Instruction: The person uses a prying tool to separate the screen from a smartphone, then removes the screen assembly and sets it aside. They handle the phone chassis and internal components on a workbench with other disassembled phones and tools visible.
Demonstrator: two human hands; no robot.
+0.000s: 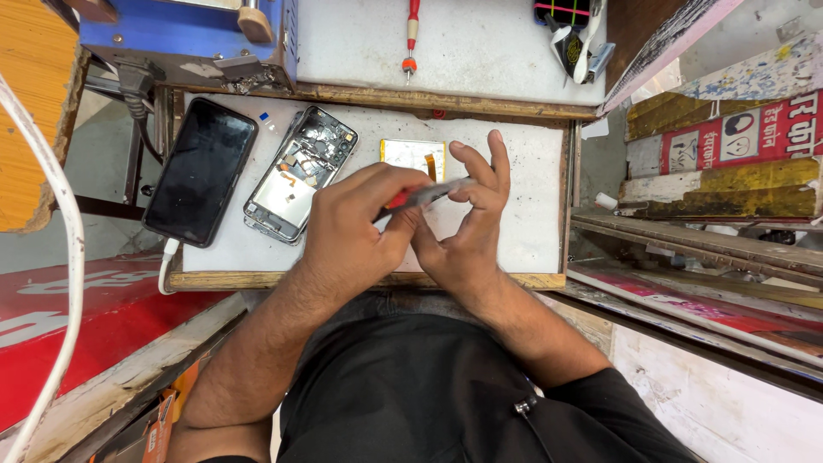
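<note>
Mid-repair, tool work at the table

Left hand [356,225] gripped a red-handled tool [420,197] tight; right hand [467,225] pinched its tip. Opened phone [300,173] lay left of the grip, probably awaiting careful prying.

Left of the hands on the white surface [531,154] lies an opened phone frame [302,171], insides showing, and beyond it a black phone [201,170] (a white cable [51,257] is plugged in). Above them lies a gold-edged battery [410,154]; farther up, a red-handled screwdriver [411,39] and a blue machine [184,39].
</note>
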